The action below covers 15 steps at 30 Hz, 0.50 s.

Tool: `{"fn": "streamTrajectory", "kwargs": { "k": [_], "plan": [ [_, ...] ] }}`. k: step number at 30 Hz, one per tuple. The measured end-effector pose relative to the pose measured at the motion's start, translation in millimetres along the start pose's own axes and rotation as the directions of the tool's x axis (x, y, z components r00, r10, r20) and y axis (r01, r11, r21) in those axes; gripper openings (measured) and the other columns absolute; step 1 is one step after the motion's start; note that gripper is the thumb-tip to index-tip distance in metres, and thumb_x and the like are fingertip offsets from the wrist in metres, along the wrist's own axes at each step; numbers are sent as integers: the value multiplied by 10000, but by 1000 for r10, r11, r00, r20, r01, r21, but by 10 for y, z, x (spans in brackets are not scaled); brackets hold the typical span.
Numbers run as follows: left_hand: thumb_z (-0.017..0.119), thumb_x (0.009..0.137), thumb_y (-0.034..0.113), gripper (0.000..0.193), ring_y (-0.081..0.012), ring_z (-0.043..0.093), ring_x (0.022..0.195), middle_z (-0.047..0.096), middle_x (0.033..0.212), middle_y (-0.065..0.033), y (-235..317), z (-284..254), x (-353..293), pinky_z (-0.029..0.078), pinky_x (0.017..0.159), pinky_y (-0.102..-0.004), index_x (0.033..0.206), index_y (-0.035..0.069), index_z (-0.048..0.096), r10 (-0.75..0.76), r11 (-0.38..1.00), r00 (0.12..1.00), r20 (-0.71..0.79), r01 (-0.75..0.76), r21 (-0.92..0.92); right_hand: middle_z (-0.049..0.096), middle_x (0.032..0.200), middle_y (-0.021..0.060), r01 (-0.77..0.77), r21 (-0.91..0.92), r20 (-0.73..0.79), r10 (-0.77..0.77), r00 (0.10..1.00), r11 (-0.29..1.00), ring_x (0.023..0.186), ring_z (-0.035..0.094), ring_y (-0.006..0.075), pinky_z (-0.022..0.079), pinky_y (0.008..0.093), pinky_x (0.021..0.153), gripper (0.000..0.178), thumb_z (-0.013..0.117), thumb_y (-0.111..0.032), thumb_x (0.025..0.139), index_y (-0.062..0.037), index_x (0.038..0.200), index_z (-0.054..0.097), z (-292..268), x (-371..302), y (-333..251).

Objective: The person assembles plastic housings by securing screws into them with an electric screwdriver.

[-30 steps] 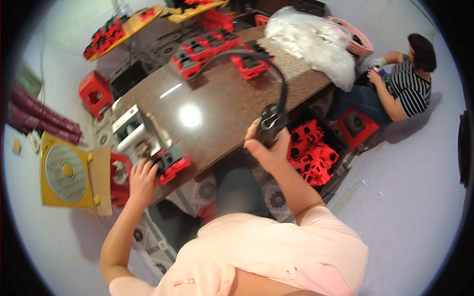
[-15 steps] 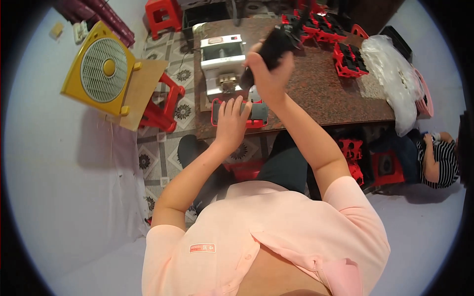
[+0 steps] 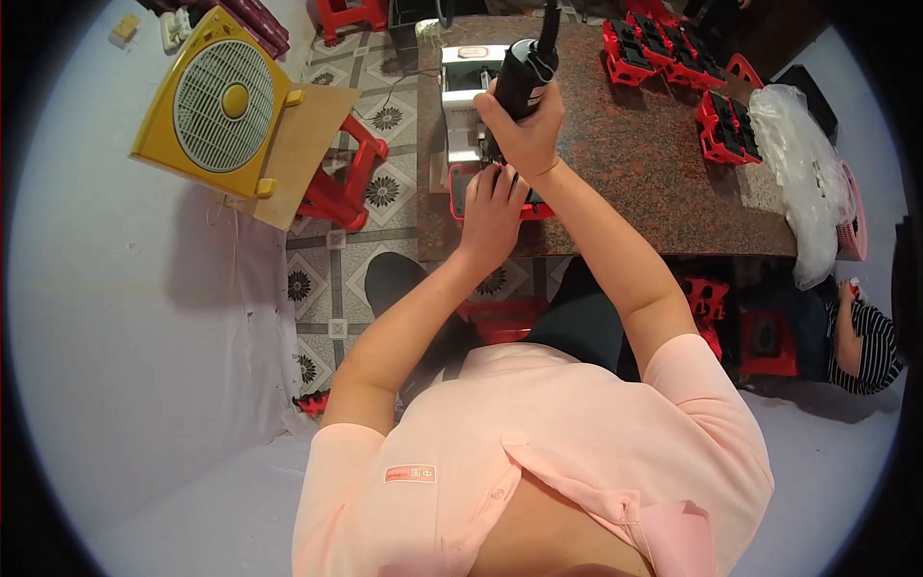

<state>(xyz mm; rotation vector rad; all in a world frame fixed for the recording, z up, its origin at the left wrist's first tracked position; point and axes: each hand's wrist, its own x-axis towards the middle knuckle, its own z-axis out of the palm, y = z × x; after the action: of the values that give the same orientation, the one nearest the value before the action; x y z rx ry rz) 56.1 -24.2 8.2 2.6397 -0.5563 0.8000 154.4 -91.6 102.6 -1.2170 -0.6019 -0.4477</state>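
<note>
My right hand [image 3: 531, 135] is wrapped round a black electric screwdriver [image 3: 522, 82], held upright with a cable rising from its top. Its lower tip is hidden behind my hand and wrist. At the near edge of the table, my left hand [image 3: 490, 213] lies over a red and dark grey plastic casing [image 3: 460, 190], fingers stretched and a little apart on its top. Part of the casing is covered by my fingers and right forearm. Just beyond it stands a white box-shaped machine [image 3: 463, 96], partly behind the screwdriver.
Several red and black assemblies [image 3: 728, 130] stand on the stone-topped table [image 3: 635, 183] at the far right. Beside them lies clear plastic sheeting [image 3: 798, 163]. A yellow box fan [image 3: 226, 101] rests on a board over a red stool [image 3: 341, 183] at left. Another person [image 3: 860, 337] sits at far right.
The screwdriver in my right hand has come more upright, over the casing. My left hand stays on the casing. The whole view has shifted, so the table appears farther right and higher.
</note>
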Motion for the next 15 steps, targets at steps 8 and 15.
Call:
{"fn": "streamTrajectory", "kwargs": {
  "k": [8, 15],
  "plan": [
    [665, 710, 31, 597, -382, 484, 1185, 522, 1306, -141, 197, -156, -92, 385, 1016, -498, 1289, 42, 517, -4, 999, 999, 50, 6, -33, 657, 743, 27, 65, -207, 18, -62, 998, 976, 668, 616, 95, 515, 274, 610, 429, 870, -303, 777, -44, 961, 582, 37, 225, 127],
    [882, 613, 235, 757, -353, 499, 1176, 533, 1279, -119, 263, -101, -178, 379, 1071, -541, 1278, 95, 548, -33, 999, 999, -21, 33, 1, 573, 649, 21, -23, 126, 130, 6, 992, 992, 529, 546, 102, 450, 276, 505, 278, 694, -262, 967, -55, 880, 530, 211, 311, -370]
  ]
}}
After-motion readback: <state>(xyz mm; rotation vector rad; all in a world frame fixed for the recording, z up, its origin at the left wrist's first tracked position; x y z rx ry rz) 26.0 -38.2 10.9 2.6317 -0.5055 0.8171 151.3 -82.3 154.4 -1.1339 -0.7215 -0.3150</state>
